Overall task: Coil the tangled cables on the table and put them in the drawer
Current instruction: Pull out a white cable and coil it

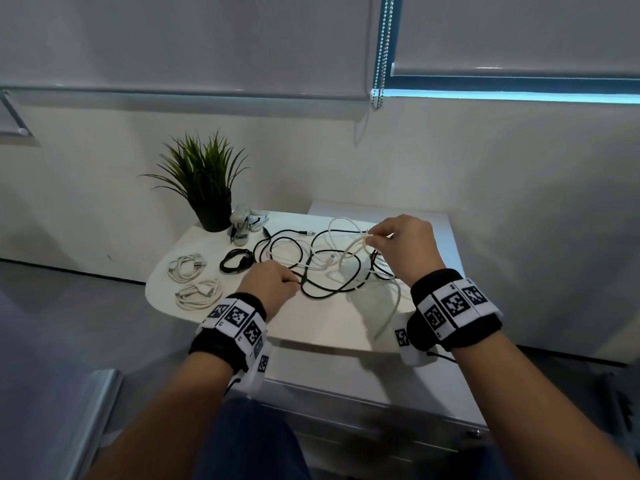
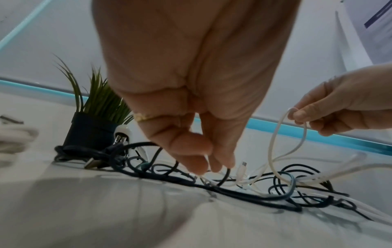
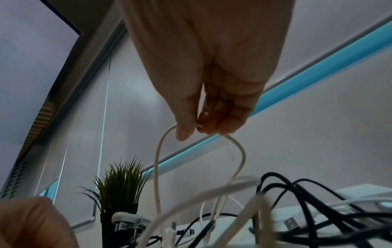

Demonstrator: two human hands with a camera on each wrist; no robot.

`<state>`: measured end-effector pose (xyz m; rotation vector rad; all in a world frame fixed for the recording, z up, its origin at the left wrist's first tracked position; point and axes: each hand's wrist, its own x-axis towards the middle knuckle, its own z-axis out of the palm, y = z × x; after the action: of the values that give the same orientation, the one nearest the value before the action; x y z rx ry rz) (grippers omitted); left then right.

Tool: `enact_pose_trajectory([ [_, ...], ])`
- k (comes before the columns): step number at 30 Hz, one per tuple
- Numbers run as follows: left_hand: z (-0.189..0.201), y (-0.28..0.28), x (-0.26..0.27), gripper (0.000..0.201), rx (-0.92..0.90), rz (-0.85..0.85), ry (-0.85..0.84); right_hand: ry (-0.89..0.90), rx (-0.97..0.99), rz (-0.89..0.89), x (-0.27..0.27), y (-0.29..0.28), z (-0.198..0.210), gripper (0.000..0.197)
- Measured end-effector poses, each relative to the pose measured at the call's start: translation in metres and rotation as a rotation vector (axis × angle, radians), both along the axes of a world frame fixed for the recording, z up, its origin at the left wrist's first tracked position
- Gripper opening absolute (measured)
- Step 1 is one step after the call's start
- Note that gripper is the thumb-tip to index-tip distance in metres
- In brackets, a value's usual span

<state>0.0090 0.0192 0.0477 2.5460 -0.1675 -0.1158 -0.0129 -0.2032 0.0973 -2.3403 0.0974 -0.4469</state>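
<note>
While unbranded, white cable (image 1: 349, 252) (looped), right hand (image 1: 403, 242) pinching.

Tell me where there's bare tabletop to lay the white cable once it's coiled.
Bare table runs along the near edge, between the left hand and the right hand, in front of the tangle. The left end is crowded with two white coils and a black coil; the back holds the plant.

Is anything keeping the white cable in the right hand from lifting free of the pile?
Yes. The right hand pinches a white cable loop, but lower down it threads through the black cable tangle on the table.
</note>
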Motion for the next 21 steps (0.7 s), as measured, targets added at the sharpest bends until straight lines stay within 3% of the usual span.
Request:
enact_pose_trajectory([
  [6, 0.014, -0.018, -0.004, 0.032, -0.089, -0.047, -0.116, -0.039, 0.181, -0.043, -0.005, -0.005, 0.007, 0.005],
  [10, 0.01, -0.035, -0.011, 0.04, -0.078, -0.147, 0.003, -0.079, 0.251, -0.071, -0.009, -0.008, 0.013, 0.008],
  [16, -0.002, -0.045, -0.016, 0.021, -0.074, -0.22, 0.086, -0.125, 0.502, -0.098, -0.01, -0.013, 0.021, 0.018],
  [21, 0.003, -0.042, -0.006, 0.022, -0.075, -0.249, 0.101, -0.176, 0.7, 0.02, -0.01, -0.012, 0.023, 0.017],
])
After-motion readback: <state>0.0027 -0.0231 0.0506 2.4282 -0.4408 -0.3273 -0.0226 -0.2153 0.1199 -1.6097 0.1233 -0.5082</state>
